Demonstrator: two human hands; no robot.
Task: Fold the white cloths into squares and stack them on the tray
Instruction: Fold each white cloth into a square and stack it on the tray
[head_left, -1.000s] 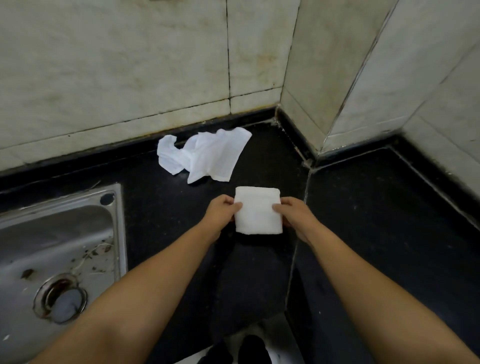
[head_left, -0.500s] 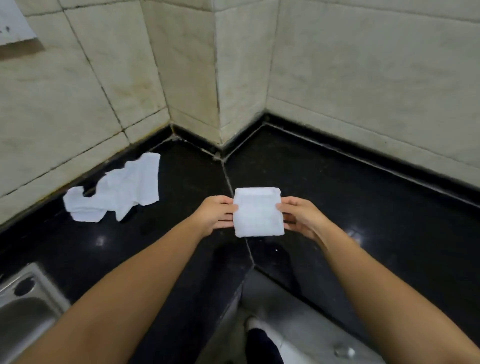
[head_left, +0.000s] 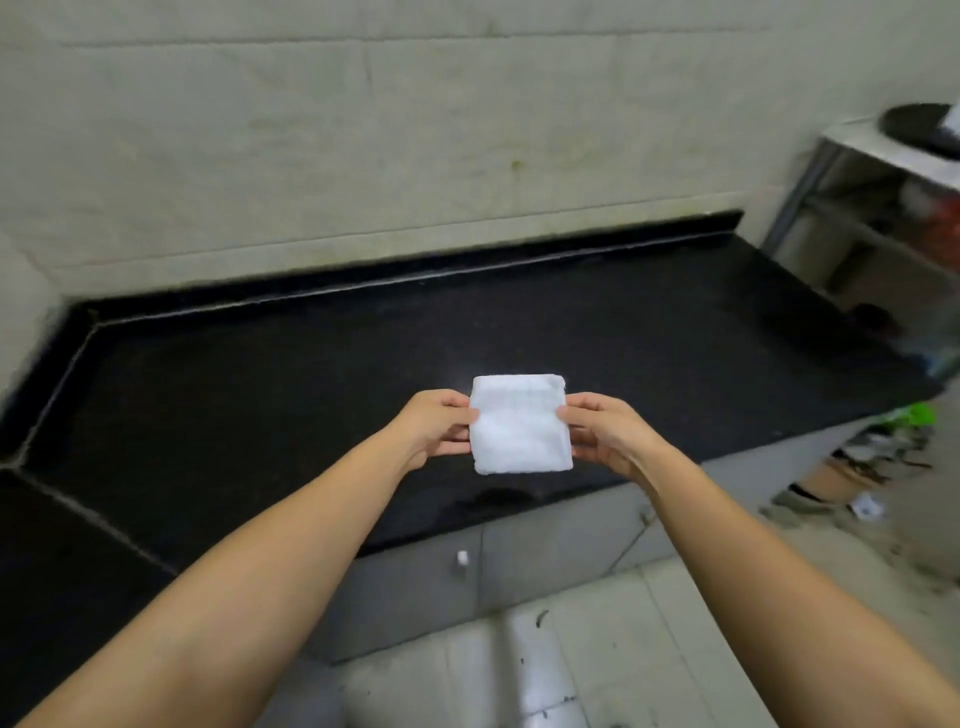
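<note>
A white cloth folded into a square (head_left: 519, 423) is held in the air above the front part of a black stone counter (head_left: 311, 364). My left hand (head_left: 436, 426) pinches its left edge and my right hand (head_left: 602, 431) pinches its right edge. A dark round tray (head_left: 919, 127) lies on a metal rack at the far right, with a bit of white showing on it at the frame edge. The unfolded cloth seen earlier is out of view.
A tiled wall (head_left: 363, 156) backs the counter. The metal rack (head_left: 852, 171) stands beyond the counter's right end. Clutter and a green object (head_left: 914, 415) lie on the floor at right. Grey cabinet doors (head_left: 467, 571) sit below the counter edge.
My view has swung right along the counter; the sink and the crumpled cloth have left the frame. Both hands still hold the folded square, carried rightward.
</note>
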